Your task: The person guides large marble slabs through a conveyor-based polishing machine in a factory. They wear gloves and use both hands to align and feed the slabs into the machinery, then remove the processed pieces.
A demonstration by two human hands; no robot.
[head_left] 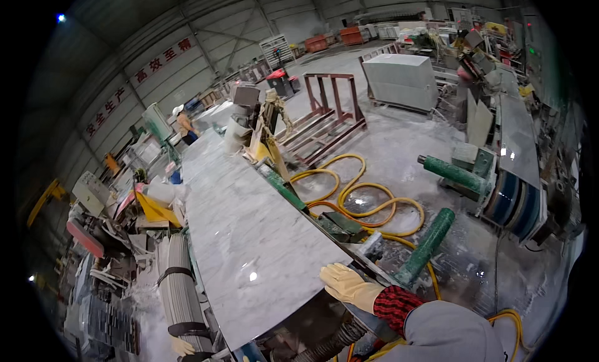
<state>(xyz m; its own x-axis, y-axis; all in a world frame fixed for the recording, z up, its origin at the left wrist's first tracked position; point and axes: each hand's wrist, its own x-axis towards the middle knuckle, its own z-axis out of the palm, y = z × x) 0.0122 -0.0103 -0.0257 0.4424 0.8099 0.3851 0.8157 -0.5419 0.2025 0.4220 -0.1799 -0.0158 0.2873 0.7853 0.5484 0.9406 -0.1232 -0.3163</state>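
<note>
A long white slab with grey veining (253, 237) lies on a machine bed, stretching away from me. My right hand (349, 285), in a cream work glove with a red and black knitted cuff, rests on the slab's near right corner. Its fingers lie stretched out over the edge; the thumb is hidden. At the lower edge, near the slab's close left corner, a sliver of cream glove (246, 359) shows, perhaps my left hand, its fingers mostly cut off. Another cream glove shape (182, 346) is by the grey pleated cover (176, 268); whose it is, I cannot tell.
Green rollers (427, 246) jut out at the right, near a coiled yellow hose (390, 203) on the wet floor. A rust-red frame (334, 115) and a pale stone block (402, 81) stand beyond. A person (186, 126) in a white hat is at the far left.
</note>
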